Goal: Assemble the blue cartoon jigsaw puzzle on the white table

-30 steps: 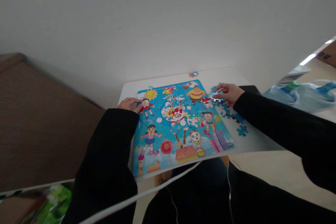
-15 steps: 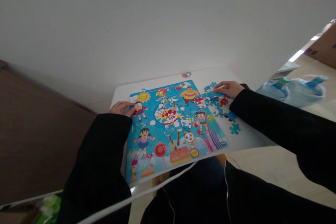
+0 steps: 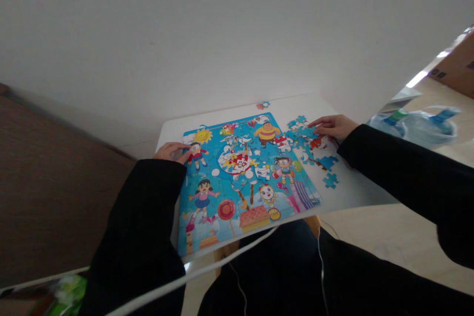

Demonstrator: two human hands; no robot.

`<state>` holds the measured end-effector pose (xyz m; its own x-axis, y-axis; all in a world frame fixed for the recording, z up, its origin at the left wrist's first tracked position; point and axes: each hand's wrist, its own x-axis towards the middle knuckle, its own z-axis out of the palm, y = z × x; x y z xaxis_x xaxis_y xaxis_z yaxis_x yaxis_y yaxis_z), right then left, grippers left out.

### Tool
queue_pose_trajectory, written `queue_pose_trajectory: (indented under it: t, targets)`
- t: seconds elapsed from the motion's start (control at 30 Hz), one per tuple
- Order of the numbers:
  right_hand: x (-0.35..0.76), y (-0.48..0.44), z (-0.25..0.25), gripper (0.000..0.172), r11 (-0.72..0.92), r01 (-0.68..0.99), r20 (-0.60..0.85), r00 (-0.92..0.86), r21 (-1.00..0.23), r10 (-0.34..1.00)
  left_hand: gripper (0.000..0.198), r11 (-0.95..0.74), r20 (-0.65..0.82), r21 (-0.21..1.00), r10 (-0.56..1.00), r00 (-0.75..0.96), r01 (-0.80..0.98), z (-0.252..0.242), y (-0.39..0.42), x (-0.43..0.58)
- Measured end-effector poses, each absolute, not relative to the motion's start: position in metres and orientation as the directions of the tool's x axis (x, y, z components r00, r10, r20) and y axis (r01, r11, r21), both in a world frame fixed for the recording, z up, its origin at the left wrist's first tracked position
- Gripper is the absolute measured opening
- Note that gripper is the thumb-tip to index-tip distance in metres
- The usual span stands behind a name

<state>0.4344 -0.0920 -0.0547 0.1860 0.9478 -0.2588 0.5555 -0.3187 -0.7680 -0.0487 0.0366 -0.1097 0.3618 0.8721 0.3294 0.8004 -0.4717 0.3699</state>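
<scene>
Left hand (image 3: 168, 151) resting at the upper left corner of the puzzle, fingers loosely curved, fingertips just beside a printed boy in a red shirt; whether pinching a piece or merely lying there, impossible to tell. Right hand (image 3: 331, 127) open, fingers stretched out flat and empty-looking, fingertips (image 3: 314, 124) on the near side of a heap of loose puzzle pieces (image 3: 301, 134). Black sleeves (image 3: 403, 173) covering both forearms. Under the left hand, a cartoon jigsaw puzzle (image 3: 244, 177) lying flat on a white table (image 3: 355, 192), mostly bright blue and crowded with printed characters, a sun, a lollipop and a small house, with white gaps still showing around the middle and right side. Loose pieces to the right of the puzzle, blue with some red, spread out and touching its right edge. Farther right, one lone blue piece (image 3: 331, 180), apart from the heap. One small piece (image 3: 263, 105) near the table's far edge, beyond the puzzle. Compared with half a second ago, right hand shifted a little rightward and off the middle of the heap, left hand almost unmoved. Beyond the table, plastic-wrapped water bottles (image 3: 418, 128) on the right, a brown upholstered surface (image 3: 55, 192) on the left, a white wall (image 3: 222, 34) ahead, and a white cable (image 3: 192, 274) crossing the person's dark trousers (image 3: 259, 269).
</scene>
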Motion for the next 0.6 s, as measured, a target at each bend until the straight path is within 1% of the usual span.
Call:
queue_pose_trajectory:
  t: [0.1, 0.23, 0.33, 0.43, 0.5, 0.53, 0.6]
  targets:
    - [0.44, -0.097, -0.053, 0.024, -0.343, 0.552, -0.25, 0.239, -0.76, 0.938, 0.039, -0.455, 0.329, 0.366, 0.879, 0.345, 0.811, -0.108, 0.035, -0.047]
    - [0.448, -0.095, -0.055, 0.013, -0.378, 0.497, -0.173, 0.409, -0.781, 0.896, 0.036, -0.449, 0.311, 0.354, 0.884, 0.35, 0.82, -0.106, 0.034, -0.047]
    - [0.452, -0.085, -0.059, 0.012, -0.363, 0.441, -0.126, 0.48, -0.821, 0.868, 0.038, -0.424, 0.297, 0.355, 0.896, 0.33, 0.833, -0.107, 0.035, -0.048]
    - [0.456, -0.069, -0.064, 0.012, -0.349, 0.439, -0.107, 0.487, -0.828, 0.867, 0.04, -0.411, 0.287, 0.371, 0.903, 0.319, 0.832, -0.11, 0.038, -0.049]
    - [0.458, -0.06, -0.065, 0.013, -0.351, 0.544, -0.064, 0.475, -0.762, 0.877, 0.039, -0.411, 0.293, 0.381, 0.903, 0.314, 0.828, -0.112, 0.039, -0.05]
    - [0.458, -0.056, -0.064, 0.014, -0.345, 0.64, -0.018, 0.46, -0.687, 0.888, 0.039, -0.408, 0.299, 0.383, 0.904, 0.307, 0.829, -0.113, 0.039, -0.05]
    - [0.455, -0.053, -0.062, 0.019, -0.3, 0.839, 0.108, 0.387, -0.454, 0.916, 0.038, -0.401, 0.307, 0.387, 0.905, 0.294, 0.831, -0.114, 0.039, -0.05]
